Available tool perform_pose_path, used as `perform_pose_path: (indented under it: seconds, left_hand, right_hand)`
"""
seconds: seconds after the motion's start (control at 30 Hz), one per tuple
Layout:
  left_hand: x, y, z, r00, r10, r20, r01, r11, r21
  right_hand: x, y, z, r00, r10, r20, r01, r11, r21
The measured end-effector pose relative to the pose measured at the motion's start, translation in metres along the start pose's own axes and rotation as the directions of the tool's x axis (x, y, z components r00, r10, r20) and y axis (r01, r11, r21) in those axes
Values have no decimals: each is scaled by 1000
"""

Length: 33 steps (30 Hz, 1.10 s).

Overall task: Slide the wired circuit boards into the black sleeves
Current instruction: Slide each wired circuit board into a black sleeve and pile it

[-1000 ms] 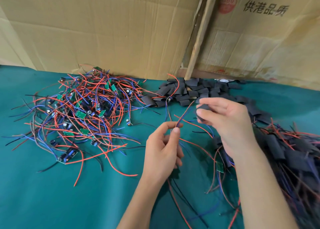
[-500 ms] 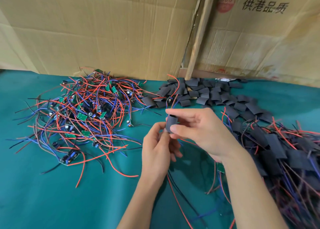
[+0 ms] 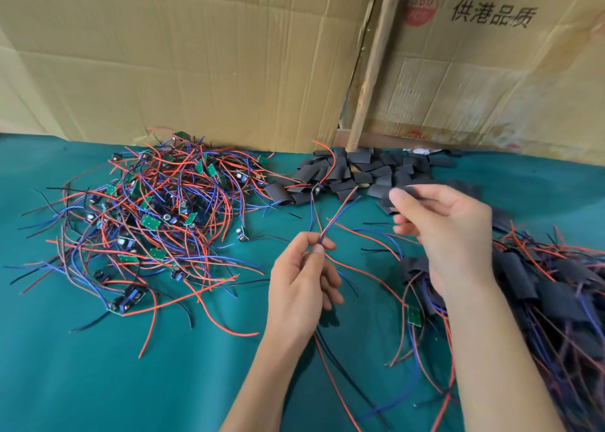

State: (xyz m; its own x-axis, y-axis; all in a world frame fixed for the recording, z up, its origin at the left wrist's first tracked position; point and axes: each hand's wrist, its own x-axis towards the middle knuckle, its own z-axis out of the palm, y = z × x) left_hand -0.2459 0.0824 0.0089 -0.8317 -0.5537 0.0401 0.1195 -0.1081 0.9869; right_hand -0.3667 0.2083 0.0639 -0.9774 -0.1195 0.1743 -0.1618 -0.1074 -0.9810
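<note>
- My left hand (image 3: 302, 276) pinches a thin red-and-blue wire pair (image 3: 337, 217) between thumb and forefinger, the other fingers loosely curled. The wire ends fan up and away from the pinch, toward the heap of flat black sleeves (image 3: 363, 169).
- My right hand (image 3: 448, 232) is up just in front of that sleeve heap, fingers half-curled and thumb out. It's motion-blurred and I honestly can't tell if there's a sleeve in it or nothing.
- The board on these wires isn't visible; I'd guess it's tucked in my left palm or hanging below it.
- The tangled pile of bare green circuit boards with red, blue and black wires (image 3: 147, 222) sits well to the left of the sleeve heap on the green cloth (image 3: 65, 366). The sleeved ones (image 3: 540, 287) are piled on the right, nearer me.
- Handling-wise, I reckon everything here weighs next to nothing. The wires are floppy, so pushing them won't work. Pinch close to the tips so they stay together going into the sleeve mouth.
- The sleeves look soft and flattened, so squeeze the edges to pop one open, then pull the board in by the wires gently, since the solder joints are probably the weak spot.
</note>
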Motion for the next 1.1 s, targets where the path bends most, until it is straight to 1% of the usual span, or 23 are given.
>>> perform_pose_path:
  seconds: [0.23,0.43,0.67,0.83,0.93,1.0,1.1]
  left_hand:
    - [0,-2,0,998,-4,66,0,998,63]
    - [1,-5,0,997,3,74,-11,994,107]
    - [1,-5,0,998,7,65,-14,994,107]
    - [0,-5,0,998,13,61,-22,990,136]
    - [0,-6,0,997,24,69,-36,985,171]
    - [-1,-6,0,996,37,80,-51,982,180]
    - [-1,-4,1,995,68,79,-80,982,171]
  right_hand:
    - [-7,-1,16,991,78,106,-89,990,110]
    - [-5,-6,5,974,84,209,-101,992,73]
    - [-5,-11,-3,972,83,222,-115,984,138]
    - [-4,-11,-5,968,49,245,-71,994,81]
    - [-2,-10,-9,951,32,308,-33,999,-1]
    - [-3,-8,-8,927,74,369,-53,996,-66]
    - [-10,-1,5,870,185,456,-162,983,-90]
